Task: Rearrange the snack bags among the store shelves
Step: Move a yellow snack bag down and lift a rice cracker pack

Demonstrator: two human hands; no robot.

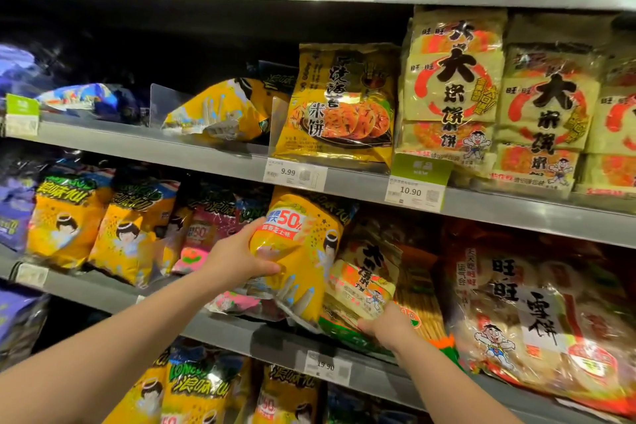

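Note:
My left hand (237, 256) grips the left side of a yellow snack bag (303, 251) with a "50%" label, held upright at the front of the middle shelf (213, 330). My right hand (387, 322) holds the lower edge of a pale rice-cracker bag (361, 282) that leans just right of the yellow bag. A pink bag (237, 303) lies flat beneath the yellow one. Another yellow bag (223, 113) lies on its side on the shelf above.
More yellow bags (113, 234) stand at the left of the middle shelf. Large rice-cracker packs (454, 86) fill the upper right, a big red-and-white pack (537, 320) the lower right. Price tags (296, 175) line the shelf edges. The upper shelf's left part is dark and sparsely stocked.

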